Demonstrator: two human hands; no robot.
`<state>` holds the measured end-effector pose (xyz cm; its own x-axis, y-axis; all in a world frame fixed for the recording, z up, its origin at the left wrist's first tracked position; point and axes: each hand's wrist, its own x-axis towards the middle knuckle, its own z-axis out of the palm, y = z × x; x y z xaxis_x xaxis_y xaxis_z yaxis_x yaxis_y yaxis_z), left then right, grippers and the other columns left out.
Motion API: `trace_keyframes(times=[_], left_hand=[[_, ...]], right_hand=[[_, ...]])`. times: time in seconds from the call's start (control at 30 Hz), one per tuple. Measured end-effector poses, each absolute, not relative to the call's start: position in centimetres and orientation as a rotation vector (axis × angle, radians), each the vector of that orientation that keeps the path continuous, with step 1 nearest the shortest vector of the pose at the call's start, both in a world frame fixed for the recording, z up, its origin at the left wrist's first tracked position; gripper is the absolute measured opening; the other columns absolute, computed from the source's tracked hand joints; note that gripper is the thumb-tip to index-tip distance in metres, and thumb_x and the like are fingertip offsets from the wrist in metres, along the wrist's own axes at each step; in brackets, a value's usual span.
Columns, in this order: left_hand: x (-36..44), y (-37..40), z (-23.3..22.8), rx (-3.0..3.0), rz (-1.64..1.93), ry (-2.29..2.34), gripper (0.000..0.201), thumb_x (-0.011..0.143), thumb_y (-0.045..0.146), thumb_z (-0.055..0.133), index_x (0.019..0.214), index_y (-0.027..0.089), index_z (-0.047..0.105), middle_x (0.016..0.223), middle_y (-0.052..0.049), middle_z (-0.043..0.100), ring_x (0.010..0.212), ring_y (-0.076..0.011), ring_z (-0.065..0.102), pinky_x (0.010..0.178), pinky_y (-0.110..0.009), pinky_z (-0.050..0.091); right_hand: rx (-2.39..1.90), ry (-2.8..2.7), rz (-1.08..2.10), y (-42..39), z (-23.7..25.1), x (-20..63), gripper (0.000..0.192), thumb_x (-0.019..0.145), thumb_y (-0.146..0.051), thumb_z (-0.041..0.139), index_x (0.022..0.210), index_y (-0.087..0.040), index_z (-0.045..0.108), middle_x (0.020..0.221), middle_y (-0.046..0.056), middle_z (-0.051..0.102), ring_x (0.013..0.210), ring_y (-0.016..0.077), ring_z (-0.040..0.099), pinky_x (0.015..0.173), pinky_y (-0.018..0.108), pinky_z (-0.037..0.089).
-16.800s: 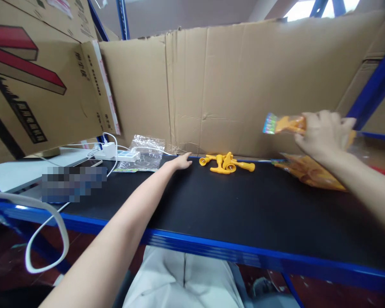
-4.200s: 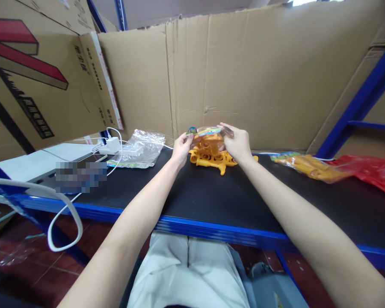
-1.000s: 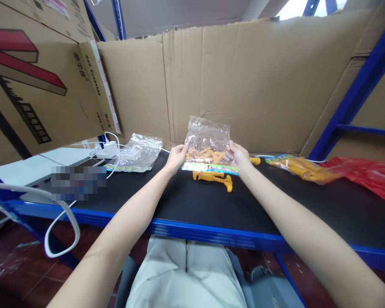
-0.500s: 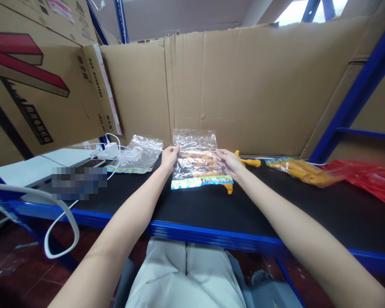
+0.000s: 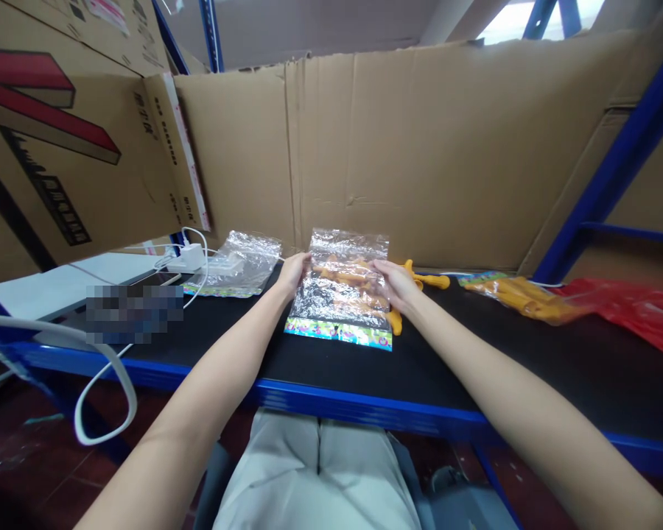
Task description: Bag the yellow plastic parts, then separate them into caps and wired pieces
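- The black work surface is a shelf deck with a blue front rail; it runs from 9 o'clock to 3 o'clock across the view, and a dark red floor shows below it.
- A creased cardboard wall stands along the far edge at 12 o'clock, and a printed carton leans in at 10 o'clock.
- Blue rack posts rise at 2 o'clock and 11 o'clock.
- The clear plastic bag with a colourful printed strip lies near the middle of the deck, over yellow plastic toys that poke out at its 3 o'clock edge.
- The left hand grips the bag's 9 o'clock edge, fingers closed on the film.
- The right hand pinches its 3 o'clock edge.
- Through the crinkled film, the toys seem to lie under the bag rather than inside it, though I cannot be sure.
- At 10 o'clock lie a spare clear bag, a white charger and its cable.
- At 3 o'clock rest a filled toy bag and a red plastic bag, just beside each other.
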<state>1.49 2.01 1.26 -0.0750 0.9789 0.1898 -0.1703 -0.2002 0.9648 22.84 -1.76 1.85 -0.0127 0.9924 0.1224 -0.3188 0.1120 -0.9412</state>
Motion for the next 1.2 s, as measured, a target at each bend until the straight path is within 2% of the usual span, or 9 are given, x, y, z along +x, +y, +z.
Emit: trace_keyframes(times=[0.17, 0.33, 0.4, 0.53, 0.63, 0.73, 0.9, 1.03, 1.2], left_hand=[[1.0, 2.2, 1.3, 1.169, 1.537, 1.027, 0.021, 0.079, 0.021, 0.047, 0.058, 0.018, 0.043, 0.040, 0.007, 0.041, 0.030, -0.0052, 0.035, 0.036, -0.017, 0.025], [0.4, 2.0, 1.5, 1.115, 1.359, 0.997, 0.032, 0.080, 0.050, 0.051, 0.075, 0.018, 0.047, 0.053, 0.002, 0.055, 0.035, -0.0082, 0.045, 0.038, -0.019, 0.033], [0.6, 2.1, 1.4, 1.124, 1.335, 0.996, 0.038, 0.075, 0.054, 0.057, 0.077, 0.016, 0.051, 0.050, 0.004, 0.050, 0.034, -0.0069, 0.043, 0.038, -0.018, 0.030], [0.9, 2.3, 0.8, 1.301, 1.454, 1.072, 0.028, 0.079, 0.039, 0.058, 0.065, 0.016, 0.053, 0.039, 0.008, 0.037, 0.030, -0.0043, 0.031, 0.034, -0.018, 0.019], [1.0, 2.3, 0.8, 1.328, 1.525, 1.116, 0.028, 0.084, 0.033, 0.052, 0.060, 0.017, 0.050, 0.033, 0.009, 0.030, 0.027, -0.0050, 0.023, 0.033, -0.019, 0.013], [0.9, 2.2, 1.1, 1.237, 1.508, 1.066, 0.030, 0.081, 0.043, 0.054, 0.064, 0.018, 0.053, 0.034, 0.009, 0.031, 0.027, -0.0054, 0.025, 0.033, -0.018, 0.016], [0.8, 1.4, 2.0, 1.058, 1.252, 0.806, 0.057, 0.073, 0.072, 0.044, 0.073, 0.016, 0.056, 0.053, -0.005, 0.058, 0.048, -0.0152, 0.055, 0.047, -0.025, 0.042], [1.4, -0.3, 2.9, 1.131, 1.148, 0.622, 0.075, 0.067, 0.082, 0.033, 0.085, 0.014, 0.060, 0.070, -0.013, 0.065, 0.066, -0.0212, 0.062, 0.056, -0.030, 0.047], [3.8, -2.0, 2.5, 1.357, 0.933, 0.664, 0.052, 0.074, 0.060, 0.056, 0.092, 0.012, 0.061, 0.089, -0.014, 0.068, 0.075, -0.0193, 0.064, 0.061, -0.029, 0.048]], right_hand=[[-0.878, -0.937, 1.165, -0.8, 1.8, 23.4, 0.014, 0.073, -0.025, 0.063, 0.067, -0.018, 0.053, 0.056, -0.004, 0.050, 0.040, 0.0052, 0.038, 0.035, 0.019, 0.036], [-0.893, -1.006, 1.121, -0.6, 1.6, 24.4, 0.019, 0.069, -0.030, 0.069, 0.067, -0.018, 0.054, 0.055, -0.004, 0.051, 0.041, 0.0068, 0.042, 0.038, 0.021, 0.039], [-0.866, -1.085, 1.165, -0.8, 1.6, 24.2, 0.020, 0.068, -0.030, 0.070, 0.070, -0.018, 0.055, 0.057, -0.004, 0.053, 0.043, 0.0067, 0.044, 0.040, 0.020, 0.041], [-0.846, -1.205, 1.240, -1.2, 1.4, 23.6, 0.021, 0.067, -0.031, 0.071, 0.069, -0.017, 0.056, 0.060, -0.003, 0.056, 0.045, 0.0063, 0.047, 0.042, 0.020, 0.041], [-0.862, -1.300, 1.243, -1.3, 1.3, 23.5, 0.021, 0.068, -0.032, 0.070, 0.068, -0.016, 0.057, 0.063, -0.002, 0.059, 0.035, 0.0019, 0.035, 0.033, 0.018, 0.029], [-0.882, -1.304, 1.218, -1.3, 1.4, 23.8, 0.021, 0.066, -0.033, 0.071, 0.069, -0.016, 0.059, 0.065, -0.002, 0.061, 0.030, 0.0000, 0.028, 0.030, 0.018, 0.022], [-0.817, -1.005, 1.003, -0.6, 2.3, 25.1, 0.016, 0.068, -0.029, 0.069, 0.071, -0.018, 0.059, 0.062, -0.003, 0.061, 0.032, 0.0024, 0.035, 0.030, 0.018, 0.030], [-0.750, -0.755, 0.924, -0.5, 2.8, 26.0, 0.013, 0.074, -0.028, 0.065, 0.074, -0.020, 0.055, 0.066, -0.003, 0.063, 0.039, 0.0045, 0.048, 0.038, 0.017, 0.043], [-0.713, -0.689, 1.055, -1.2, 2.8, 25.1, 0.006, 0.084, -0.022, 0.053, 0.079, -0.019, 0.053, 0.076, -0.001, 0.065, 0.056, 0.0089, 0.063, 0.050, 0.019, 0.052]])
